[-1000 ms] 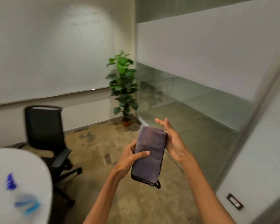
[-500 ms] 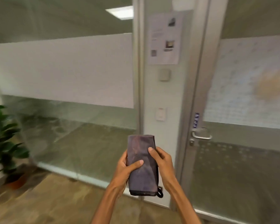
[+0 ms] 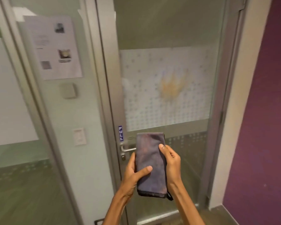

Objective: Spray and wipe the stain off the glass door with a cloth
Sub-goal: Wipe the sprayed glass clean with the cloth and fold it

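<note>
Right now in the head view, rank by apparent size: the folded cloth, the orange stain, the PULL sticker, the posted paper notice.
1. Paper notice
2. Folded cloth, though it is nearest the camera
3. Orange stain, blurred edges, so unsure against the cloth
4. PULL sticker

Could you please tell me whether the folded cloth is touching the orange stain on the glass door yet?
Apart. The head view shows the cloth held in both hands, well below the stain.

Both hands [image 3: 152,169] & forearms bare, no sleeves, rings or watch visible.
</note>
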Demonstrator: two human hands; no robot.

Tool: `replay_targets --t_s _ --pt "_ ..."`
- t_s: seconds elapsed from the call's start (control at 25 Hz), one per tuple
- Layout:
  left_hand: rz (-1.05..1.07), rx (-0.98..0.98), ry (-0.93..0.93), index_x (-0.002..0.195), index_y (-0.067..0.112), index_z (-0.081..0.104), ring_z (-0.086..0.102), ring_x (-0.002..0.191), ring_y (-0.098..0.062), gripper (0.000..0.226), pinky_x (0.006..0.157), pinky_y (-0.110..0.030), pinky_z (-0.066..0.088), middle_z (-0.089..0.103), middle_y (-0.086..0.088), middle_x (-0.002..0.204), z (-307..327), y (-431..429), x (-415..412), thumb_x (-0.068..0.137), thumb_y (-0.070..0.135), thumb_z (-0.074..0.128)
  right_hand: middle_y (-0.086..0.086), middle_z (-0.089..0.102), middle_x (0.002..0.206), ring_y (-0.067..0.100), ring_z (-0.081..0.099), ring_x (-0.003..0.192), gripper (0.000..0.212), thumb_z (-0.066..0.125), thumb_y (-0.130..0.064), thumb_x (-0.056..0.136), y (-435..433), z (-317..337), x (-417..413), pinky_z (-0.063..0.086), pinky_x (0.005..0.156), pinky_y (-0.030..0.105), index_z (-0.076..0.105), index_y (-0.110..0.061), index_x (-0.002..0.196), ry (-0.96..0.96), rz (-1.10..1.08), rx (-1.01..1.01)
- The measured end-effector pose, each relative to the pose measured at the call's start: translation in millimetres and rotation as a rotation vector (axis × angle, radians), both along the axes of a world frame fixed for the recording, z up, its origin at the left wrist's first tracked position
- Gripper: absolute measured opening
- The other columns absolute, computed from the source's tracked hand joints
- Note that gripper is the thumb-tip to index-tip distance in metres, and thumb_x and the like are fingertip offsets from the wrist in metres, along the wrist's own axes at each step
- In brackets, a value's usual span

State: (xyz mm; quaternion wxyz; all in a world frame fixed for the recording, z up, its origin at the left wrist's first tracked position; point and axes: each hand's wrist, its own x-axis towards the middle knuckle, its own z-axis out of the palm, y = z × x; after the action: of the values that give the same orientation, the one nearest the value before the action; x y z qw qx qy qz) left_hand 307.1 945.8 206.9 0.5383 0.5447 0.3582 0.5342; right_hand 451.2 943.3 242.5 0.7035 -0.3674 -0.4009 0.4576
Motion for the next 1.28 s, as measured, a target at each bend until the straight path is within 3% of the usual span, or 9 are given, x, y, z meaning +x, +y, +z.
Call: replay_targets --t_s 0.16,0.24,0.36,0.52,0.64,0.84,1.0,1.16,1.28 --pt "-0.053 0.032 0.007 0.135 0.03 0.053 0.07 0.115 -0.022 0.079 0.088 -0.036 0.06 0.07 -0.001 0.128 11.0 60.9 75.6 0.065 0.018 0.087 0.013 0.068 0.078 0.027 0.059 0.074 0.029 0.071 -0.031 0.091 61.6 15.5 71.9 0.05 0.07 0.044 0.066 -0.006 0.077 -0.022 -0.045 0.035" --pt "-0.073 0.036 -0.07 0.133 0.028 0.056 0.07 0.115 -0.025 0.071 0.085 -0.034 0.061 0.071 -0.005 0.126 17.2 84.6 107.1 0.069 0.009 0.082 0.021 0.07 0.095 0.033 0.064 0.087 0.036 0.072 -0.035 0.09 88.6 16.1 102.8 0.053 0.082 0.053 0.068 0.001 0.096 0.038 0.061 0.056" --pt "-0.133 0.031 -0.167 0.136 0.023 0.056 0.068 0.119 -0.03 0.069 0.087 -0.035 0.06 0.07 -0.009 0.129 24.7 123.9 147.2 0.073 0.002 0.075 0.029 0.06 0.13 0.046 0.057 0.12 0.051 0.065 -0.037 0.095 128.8 13.5 146.6 0.037 0.11 0.067 0.061 0.002 0.128 0.217 0.313 0.079" --pt "-0.177 0.059 -0.066 0.143 0.028 0.05 0.065 0.125 -0.026 0.08 0.099 -0.043 0.056 0.065 -0.003 0.138 31.5 183.5 186.2 0.072 0.01 0.084 0.028 0.056 0.141 0.042 0.056 0.129 0.088 0.09 -0.046 0.066 170.8 14.0 183.8 0.036 0.115 0.058 0.06 0.001 0.134 0.398 0.561 -0.044" --pt "-0.185 0.087 -0.001 0.144 0.033 0.048 0.064 0.126 -0.023 0.083 0.103 -0.046 0.055 0.063 0.0 0.14 40.1 232.6 203.2 0.073 0.013 0.086 0.027 0.054 0.143 0.044 0.052 0.133 0.082 0.084 -0.044 0.078 212.5 18.7 200.9 0.032 0.118 0.06 0.054 0.001 0.14 0.373 0.502 -0.017" --pt "-0.18 0.223 0.186 0.147 0.042 0.038 0.067 0.112 0.002 0.08 0.087 -0.024 0.059 0.057 0.014 0.135 76.8 319.4 205.1 0.081 0.026 0.083 0.027 0.054 0.142 0.045 0.053 0.131 0.066 0.065 -0.046 0.092 295.7 33.2 217.1 0.036 0.115 0.061 0.055 -0.003 0.14 0.427 0.34 0.001" --pt "0.164 0.461 0.365 0.141 0.041 0.045 0.066 0.11 -0.004 0.059 0.092 -0.023 0.058 0.06 0.009 0.132 114.6 374.5 181.4 0.089 0.04 0.072 0.018 0.064 0.134 0.036 0.064 0.121 0.088 0.083 -0.059 0.067 338.2 57.0 233.7 0.053 0.101 0.051 0.06 -0.011 0.137 0.337 0.086 0.065" --pt "0.668 0.836 0.646 0.15 0.022 0.044 0.032 0.15 -0.017 0.057 0.123 -0.033 0.028 0.045 0.002 0.155 160.8 423.6 151.4 0.099 0.044 0.058 0.006 0.065 0.136 0.031 0.061 0.126 0.054 0.063 -0.049 0.092 379.4 88.1 255.7 0.047 0.108 0.054 0.058 -0.024 0.139 0.138 -0.197 0.248" --pt "0.899 1.001 0.824 0.158 0.015 0.028 0.005 0.159 -0.025 0.065 0.13 -0.04 0.003 0.023 -0.003 0.168 204.1 453.8 132.0 0.102 0.041 0.048 -0.002 0.066 0.132 0.021 0.063 0.122 0.043 0.056 -0.043 0.1 405.7 119.4 271.0 0.049 0.107 0.05 0.056 -0.026 0.14 -0.044 -0.402 0.319"
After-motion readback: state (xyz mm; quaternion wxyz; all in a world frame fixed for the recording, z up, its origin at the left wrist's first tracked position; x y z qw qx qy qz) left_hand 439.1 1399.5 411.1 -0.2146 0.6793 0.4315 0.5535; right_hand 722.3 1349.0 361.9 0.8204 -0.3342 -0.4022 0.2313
